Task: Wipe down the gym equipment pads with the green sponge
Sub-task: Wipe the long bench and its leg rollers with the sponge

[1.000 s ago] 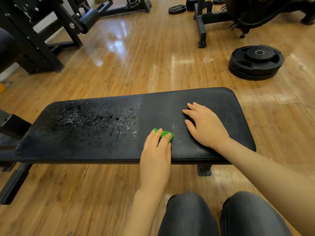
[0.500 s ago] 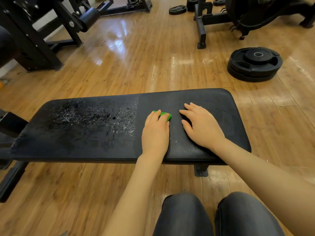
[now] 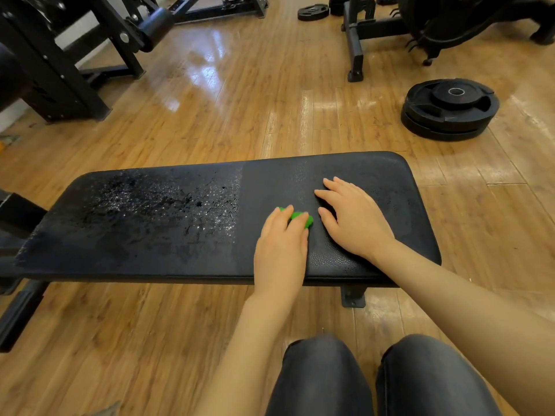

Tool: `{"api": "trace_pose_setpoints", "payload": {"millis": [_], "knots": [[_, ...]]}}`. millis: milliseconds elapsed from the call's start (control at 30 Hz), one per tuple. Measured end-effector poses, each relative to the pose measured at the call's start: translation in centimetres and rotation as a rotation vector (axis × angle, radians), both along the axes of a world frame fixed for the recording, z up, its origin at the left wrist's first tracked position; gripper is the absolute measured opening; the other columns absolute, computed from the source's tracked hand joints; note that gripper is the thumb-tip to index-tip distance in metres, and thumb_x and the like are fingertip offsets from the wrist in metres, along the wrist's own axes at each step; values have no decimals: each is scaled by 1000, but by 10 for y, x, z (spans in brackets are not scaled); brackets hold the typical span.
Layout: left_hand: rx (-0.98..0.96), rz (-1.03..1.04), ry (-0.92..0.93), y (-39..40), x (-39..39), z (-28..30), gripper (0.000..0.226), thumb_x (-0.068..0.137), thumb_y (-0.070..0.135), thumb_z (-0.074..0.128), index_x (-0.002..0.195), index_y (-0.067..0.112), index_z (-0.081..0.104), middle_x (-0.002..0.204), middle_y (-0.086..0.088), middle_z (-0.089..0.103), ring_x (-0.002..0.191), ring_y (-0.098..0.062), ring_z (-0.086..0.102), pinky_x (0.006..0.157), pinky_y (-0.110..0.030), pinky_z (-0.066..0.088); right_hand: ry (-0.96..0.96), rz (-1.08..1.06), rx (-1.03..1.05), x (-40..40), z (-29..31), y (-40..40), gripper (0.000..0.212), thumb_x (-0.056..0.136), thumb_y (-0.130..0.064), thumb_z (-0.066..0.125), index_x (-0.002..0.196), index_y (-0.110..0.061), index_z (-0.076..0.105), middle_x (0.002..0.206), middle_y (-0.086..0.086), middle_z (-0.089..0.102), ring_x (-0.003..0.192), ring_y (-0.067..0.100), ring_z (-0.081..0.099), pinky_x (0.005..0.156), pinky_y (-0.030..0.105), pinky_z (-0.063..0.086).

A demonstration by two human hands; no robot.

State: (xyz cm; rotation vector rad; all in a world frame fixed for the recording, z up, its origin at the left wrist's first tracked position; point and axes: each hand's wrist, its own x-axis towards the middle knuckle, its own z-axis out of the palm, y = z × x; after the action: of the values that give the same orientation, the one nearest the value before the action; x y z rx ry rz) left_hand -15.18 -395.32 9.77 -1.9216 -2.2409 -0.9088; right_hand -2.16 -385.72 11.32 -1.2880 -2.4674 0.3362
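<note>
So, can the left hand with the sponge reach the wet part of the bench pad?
Probably yes: the left hand holds the sponge beside the wet patch, and nothing lies between.

I've got the green sponge point(image 3: 300, 219) flat on the black bench pad point(image 3: 375, 175), right of middle, and the pad's left half is wet and speckled with droplets.
</note>
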Motion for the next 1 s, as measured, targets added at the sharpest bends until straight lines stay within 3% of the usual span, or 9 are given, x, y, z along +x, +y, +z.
{"api": "trace_pose_setpoints", "payload": {"millis": [133, 200, 333, 500, 633, 767, 867, 1000], "knots": [[-107, 35, -101, 37, -4, 5, 27, 96, 15, 56, 120, 11, 66, 135, -13, 56, 133, -34, 42, 102, -45, 40, 2, -3, 5, -1, 0, 0, 42, 98, -29, 46, 138, -18, 50, 149, 3, 42, 142, 19, 30, 116, 34, 19], [-93, 42, -83, 37, -1, 5, 24, 95, 13, 56, 116, 10, 68, 131, -14, 58, 130, -35, 45, 101, -45, 42, 4, -7, 8, -1, 0, 0, 42, 98, -29, 46, 138, -18, 51, 149, 3, 42, 141, 19, 31, 116, 34, 20], [-2, 37, -25, 16, 7, -2, 21, 90, 11, 59, 108, 9, 70, 121, -12, 64, 121, -34, 54, 93, -43, 49, 17, -9, 4, -1, 1, -1, 41, 98, -29, 47, 137, -17, 52, 148, 3, 43, 141, 20, 31, 116, 35, 21], [27, -2, 18, -42, 24, -11, 25, 90, 9, 62, 114, 12, 69, 126, -8, 62, 126, -28, 52, 101, -36, 45, 36, -3, -4, 0, 3, 0, 41, 96, -28, 50, 135, -17, 53, 147, 4, 45, 140, 21, 33, 115, 36, 22], [23, -62, 14, -59, 21, -8, 33, 93, 24, 45, 116, 18, 68, 128, -3, 62, 127, -21, 51, 106, -28, 40, 25, -3, -7, 0, 4, 0, 41, 95, -28, 51, 135, -17, 54, 146, 4, 46, 140, 20, 34, 115, 35, 22], [60, -86, -165, -45, -13, 13, 36, 94, 28, 43, 120, 18, 67, 130, -2, 60, 125, -18, 51, 109, -18, 28, 20, -38, 17, -8, 7, 0, 40, 91, -28, 55, 129, -15, 59, 140, 7, 52, 134, 22, 41, 110, 38, 30], [103, 25, -166, -18, -61, 30, 32, 95, 19, 51, 125, 16, 64, 134, -4, 58, 128, -20, 48, 109, -21, 27, 67, -41, 20, -33, 10, 2, 38, 93, -29, 55, 126, -12, 61, 135, 7, 56, 131, 22, 44, 107, 38, 32], [1, 83, -138, 38, -114, 48, 32, 97, 15, 52, 128, 14, 61, 133, -4, 58, 127, -19, 49, 103, -26, 33, 104, 28, -2, -86, 13, 12, 36, 95, -30, 52, 122, -10, 63, 127, 7, 60, 126, 23, 47, 102, 35, 35]]}}
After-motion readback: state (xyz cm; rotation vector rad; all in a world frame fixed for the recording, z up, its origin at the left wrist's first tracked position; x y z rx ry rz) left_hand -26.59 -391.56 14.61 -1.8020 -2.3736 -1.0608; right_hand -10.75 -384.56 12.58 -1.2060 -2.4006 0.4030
